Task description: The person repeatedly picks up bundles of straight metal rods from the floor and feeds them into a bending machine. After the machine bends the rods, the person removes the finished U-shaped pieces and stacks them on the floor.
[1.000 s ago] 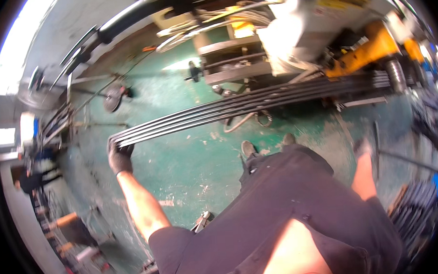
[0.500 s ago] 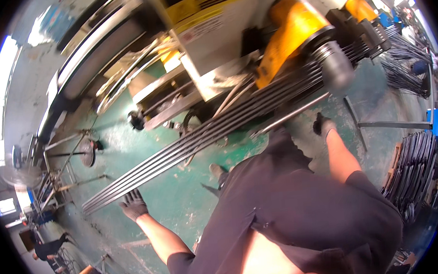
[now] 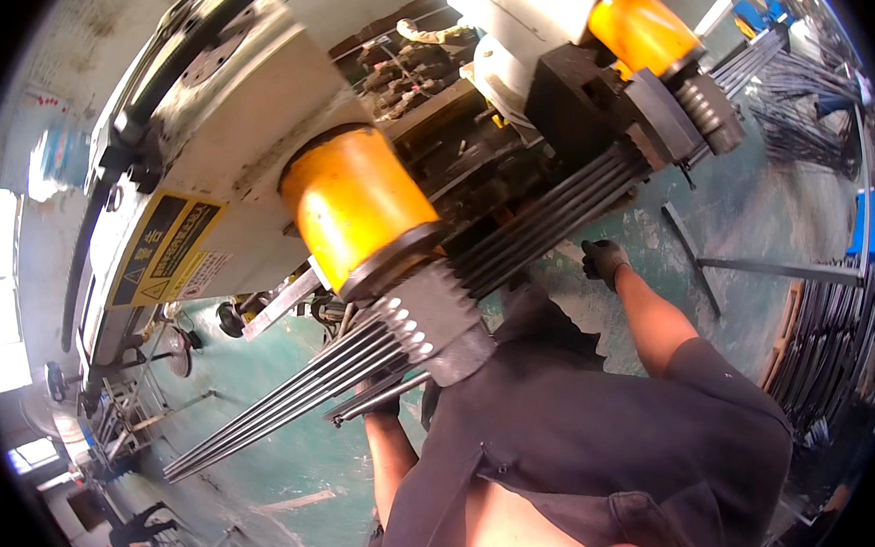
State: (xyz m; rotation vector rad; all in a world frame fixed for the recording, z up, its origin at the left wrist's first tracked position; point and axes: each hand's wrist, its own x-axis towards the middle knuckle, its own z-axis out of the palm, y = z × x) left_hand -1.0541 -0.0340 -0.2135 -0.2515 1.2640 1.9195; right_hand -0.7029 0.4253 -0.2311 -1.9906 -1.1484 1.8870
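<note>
Several long grey metal tubes (image 3: 266,424) lie side by side through a big bending machine with yellow cylinders (image 3: 353,203). My left hand (image 3: 380,395), in a dark glove, is up against the tubes just below the grooved grey die (image 3: 431,324); its fingers are mostly hidden behind them. My right hand (image 3: 605,260), also gloved, rests closed on the tubes (image 3: 555,221) between the two dies. My dark shirt fills the lower middle of the view.
The machine's cream body (image 3: 220,156) carries a yellow warning label. Green floor (image 3: 269,474) lies below. Stacks of bent tubes (image 3: 832,340) stand at right, a metal stand (image 3: 758,269) beside them. Racks and a person (image 3: 138,532) are at lower left.
My head has moved in close to the machine, which now fills the view. My left hand slid along the tubes from their far end to the grooved die; my right hand stays on them.
</note>
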